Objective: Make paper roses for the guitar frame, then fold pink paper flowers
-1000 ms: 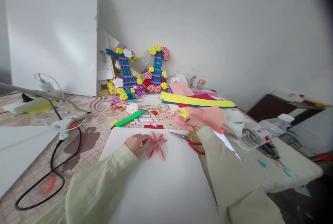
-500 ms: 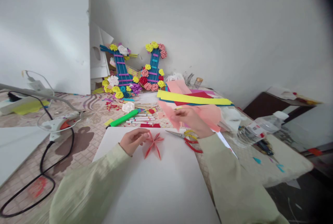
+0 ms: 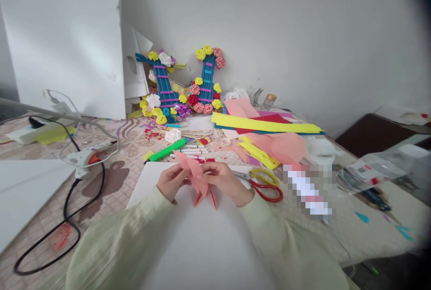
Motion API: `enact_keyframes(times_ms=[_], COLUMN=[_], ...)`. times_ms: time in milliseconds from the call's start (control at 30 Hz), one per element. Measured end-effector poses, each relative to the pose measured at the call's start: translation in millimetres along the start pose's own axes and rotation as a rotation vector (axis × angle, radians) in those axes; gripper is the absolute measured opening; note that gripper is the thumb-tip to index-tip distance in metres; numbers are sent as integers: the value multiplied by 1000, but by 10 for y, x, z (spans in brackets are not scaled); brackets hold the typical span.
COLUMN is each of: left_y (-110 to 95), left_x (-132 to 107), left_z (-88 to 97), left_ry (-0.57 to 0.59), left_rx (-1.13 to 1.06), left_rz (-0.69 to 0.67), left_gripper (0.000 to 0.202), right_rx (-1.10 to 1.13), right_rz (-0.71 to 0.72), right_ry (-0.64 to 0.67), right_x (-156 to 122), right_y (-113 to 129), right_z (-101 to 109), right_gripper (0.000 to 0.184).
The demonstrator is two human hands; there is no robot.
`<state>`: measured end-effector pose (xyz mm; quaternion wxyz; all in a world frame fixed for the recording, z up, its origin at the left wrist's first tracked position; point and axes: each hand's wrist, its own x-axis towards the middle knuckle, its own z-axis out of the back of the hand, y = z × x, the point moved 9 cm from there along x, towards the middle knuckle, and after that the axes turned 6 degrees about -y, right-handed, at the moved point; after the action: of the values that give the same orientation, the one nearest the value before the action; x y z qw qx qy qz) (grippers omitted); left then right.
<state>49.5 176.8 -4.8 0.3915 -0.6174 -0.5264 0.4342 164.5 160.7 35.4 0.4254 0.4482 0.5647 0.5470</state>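
Observation:
My left hand and my right hand meet over the far edge of a white board. Between them they pinch a pink paper piece, each hand on one side of it. Just below the paper a red folded paper flower lies on the board, partly hidden by my fingers. Red and yellow handled scissors lie right of my right hand.
A glue gun with a black cord lies at left. Markers, a green highlighter, coloured paper sheets and two flower-decorated blue stick letters fill the back. A plastic bottle lies right.
My right hand picked a pink paper piece from the pile and carried it left to the flower. My left hand now also grips that paper.

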Motion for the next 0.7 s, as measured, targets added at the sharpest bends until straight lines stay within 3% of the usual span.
enact_keyframes(times_ms=[200, 467, 700], left_y=[85, 58, 22], left_x=[-42, -119, -156], left_z=[-62, -203, -245], left_ry=[32, 150, 182], left_rx=[63, 116, 120], left_rz=[110, 135, 114], left_gripper=[27, 30, 28], right_rx=[248, 134, -36], right_rz=[-161, -126, -24], right_ry=[-68, -101, -136], right_x=[-45, -84, -105], right_y=[-233, -198, -112], right_z=[141, 179, 199], right_gripper=[25, 27, 19])
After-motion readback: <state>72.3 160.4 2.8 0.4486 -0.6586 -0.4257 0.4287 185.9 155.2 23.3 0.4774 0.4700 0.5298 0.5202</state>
